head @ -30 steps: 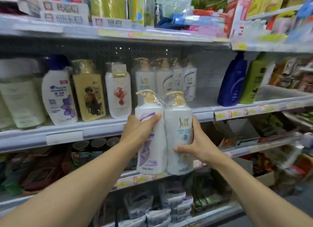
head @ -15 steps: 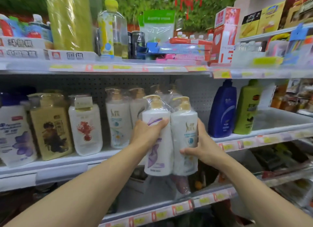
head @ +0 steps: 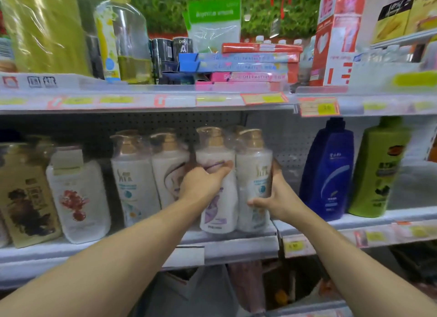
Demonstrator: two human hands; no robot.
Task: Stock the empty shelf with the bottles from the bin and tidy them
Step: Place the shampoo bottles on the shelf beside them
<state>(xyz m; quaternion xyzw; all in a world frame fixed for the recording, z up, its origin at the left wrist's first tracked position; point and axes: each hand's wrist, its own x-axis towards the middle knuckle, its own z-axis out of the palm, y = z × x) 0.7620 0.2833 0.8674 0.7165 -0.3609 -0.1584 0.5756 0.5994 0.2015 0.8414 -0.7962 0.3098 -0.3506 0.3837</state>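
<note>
From the head camera: two wrapped white bottles [head: 218, 189] stand upright at the shelf [head: 227, 242] front, beside two matching ones [head: 151, 182]. Left hand [head: 201, 184] clasps the left bottle; right hand [head: 275, 198] clasps the right one.

A single wide-angle view comes from a camera worn on the person's head, facing forward and slightly down at a shop shelf unit, close enough that both forearms reach in from the bottom corners. The left hand [head: 203, 186] and right hand [head: 276, 198] meet near the centre of the frame, on a wrapped twin pack of bottles [head: 233, 182] on the middle shelf [head: 236, 244]. The upper shelf [head: 146, 99] runs across the top third, its edge bowed by the lens. Part of a lower shelf shows dimly along the bottom. No second view exists, so nothing is shared between views.
</note>
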